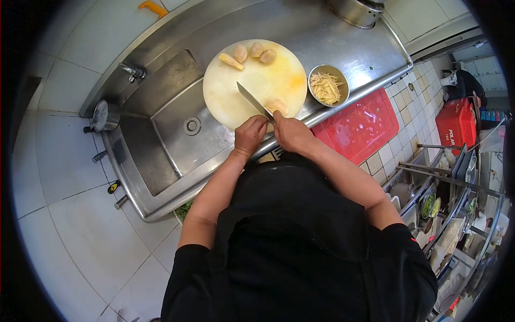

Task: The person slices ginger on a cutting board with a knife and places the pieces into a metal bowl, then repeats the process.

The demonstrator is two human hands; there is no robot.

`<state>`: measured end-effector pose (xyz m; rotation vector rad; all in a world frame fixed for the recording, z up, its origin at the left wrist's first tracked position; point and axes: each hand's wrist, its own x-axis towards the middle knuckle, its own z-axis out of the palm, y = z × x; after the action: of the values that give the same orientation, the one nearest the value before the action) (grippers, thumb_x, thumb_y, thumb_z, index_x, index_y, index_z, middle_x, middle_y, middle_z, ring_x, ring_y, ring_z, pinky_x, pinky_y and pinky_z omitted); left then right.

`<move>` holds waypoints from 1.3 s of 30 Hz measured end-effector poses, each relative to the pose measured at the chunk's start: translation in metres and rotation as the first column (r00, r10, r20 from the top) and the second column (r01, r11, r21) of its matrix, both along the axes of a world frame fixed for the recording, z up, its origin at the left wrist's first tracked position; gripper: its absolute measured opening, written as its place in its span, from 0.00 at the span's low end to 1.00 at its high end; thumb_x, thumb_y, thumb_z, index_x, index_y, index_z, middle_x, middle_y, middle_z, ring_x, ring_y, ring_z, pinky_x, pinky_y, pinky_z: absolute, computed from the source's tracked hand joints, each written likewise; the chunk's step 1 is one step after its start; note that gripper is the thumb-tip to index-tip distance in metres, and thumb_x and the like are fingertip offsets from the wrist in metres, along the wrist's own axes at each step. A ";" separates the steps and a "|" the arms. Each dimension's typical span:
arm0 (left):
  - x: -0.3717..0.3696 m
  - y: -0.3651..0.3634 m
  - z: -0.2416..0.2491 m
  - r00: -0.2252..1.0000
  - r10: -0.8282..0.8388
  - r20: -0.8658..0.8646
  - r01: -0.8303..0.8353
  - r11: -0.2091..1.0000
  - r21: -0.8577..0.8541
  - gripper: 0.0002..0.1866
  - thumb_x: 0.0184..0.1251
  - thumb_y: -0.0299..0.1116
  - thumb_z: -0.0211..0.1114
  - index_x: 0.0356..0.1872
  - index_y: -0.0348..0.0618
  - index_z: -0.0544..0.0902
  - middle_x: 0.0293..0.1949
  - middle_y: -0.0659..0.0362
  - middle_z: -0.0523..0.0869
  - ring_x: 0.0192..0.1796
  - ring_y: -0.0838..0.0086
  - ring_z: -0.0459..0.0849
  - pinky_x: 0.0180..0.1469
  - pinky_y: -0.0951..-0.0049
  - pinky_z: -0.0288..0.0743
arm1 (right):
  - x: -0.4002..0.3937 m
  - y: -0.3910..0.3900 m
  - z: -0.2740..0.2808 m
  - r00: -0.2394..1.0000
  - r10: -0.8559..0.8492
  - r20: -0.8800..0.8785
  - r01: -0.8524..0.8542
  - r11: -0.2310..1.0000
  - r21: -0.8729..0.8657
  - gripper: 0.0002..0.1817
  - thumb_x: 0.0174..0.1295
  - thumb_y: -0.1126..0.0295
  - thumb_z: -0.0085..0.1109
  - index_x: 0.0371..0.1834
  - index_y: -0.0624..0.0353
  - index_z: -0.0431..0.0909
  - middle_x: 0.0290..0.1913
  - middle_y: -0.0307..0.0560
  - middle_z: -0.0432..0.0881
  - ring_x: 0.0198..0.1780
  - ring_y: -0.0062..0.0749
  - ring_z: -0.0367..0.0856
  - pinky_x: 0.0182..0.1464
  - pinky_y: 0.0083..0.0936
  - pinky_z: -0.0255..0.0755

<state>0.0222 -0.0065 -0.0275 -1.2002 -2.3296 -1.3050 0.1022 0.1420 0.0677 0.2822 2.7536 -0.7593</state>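
Observation:
A large knife (pixel 251 99) lies at a slant over a round white cutting board (pixel 225 102), its tip toward the far left. My right hand (pixel 289 132) is closed around its handle end, at the board's near edge. Right beside it, my left hand (pixel 251 135) is closed with its fingertips against the near end of the knife; whatever it holds is hidden. A pale cut piece (pixel 277 106), which looks like ginger, sits on the board by my right fingers. Several peeled pieces (pixel 257 50) lie along the far edge. Thin pale strips (pixel 326 88) fill much of a metal bowl (pixel 346 95) to the right.
The board rests on a steel counter (pixel 300 32) and partly over a sink basin (pixel 161 145) with a tap (pixel 131 72). A pot (pixel 357 12) stands at the back. A red lid-like panel (pixel 359 126) is below the counter's edge, and shelves (pixel 445 214) hold food containers.

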 end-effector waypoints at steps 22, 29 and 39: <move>-0.007 0.003 0.004 1.000 0.019 0.004 -0.019 0.998 -0.064 0.04 0.59 0.29 0.71 0.34 0.46 0.87 0.37 0.63 0.89 0.36 0.68 0.90 0.38 0.70 0.84 | 0.025 0.011 0.030 0.999 -0.017 -0.045 0.016 0.999 -0.028 0.12 0.73 0.68 0.47 0.50 0.67 0.66 0.29 0.70 0.83 0.36 0.69 0.84 0.42 0.61 0.75; -0.008 0.002 0.002 1.000 0.008 0.013 -0.007 0.997 -0.077 0.04 0.59 0.29 0.71 0.35 0.46 0.88 0.37 0.62 0.90 0.36 0.67 0.90 0.38 0.69 0.85 | 0.035 0.010 0.027 0.999 -0.028 -0.036 0.027 0.999 -0.026 0.11 0.73 0.68 0.47 0.49 0.66 0.67 0.28 0.70 0.83 0.35 0.68 0.84 0.42 0.61 0.75; -0.009 0.000 0.003 0.999 -0.013 0.029 0.015 0.996 -0.086 0.05 0.59 0.29 0.73 0.36 0.45 0.88 0.38 0.60 0.90 0.37 0.66 0.90 0.40 0.68 0.85 | 0.033 0.006 0.027 1.000 -0.014 -0.013 0.014 1.000 0.021 0.10 0.72 0.70 0.44 0.48 0.66 0.68 0.28 0.69 0.83 0.35 0.67 0.84 0.40 0.60 0.76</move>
<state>0.0134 -0.0061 -0.0241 -1.2329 -2.4251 -1.2458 0.1354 0.1476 0.0949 0.3028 2.7759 -0.7384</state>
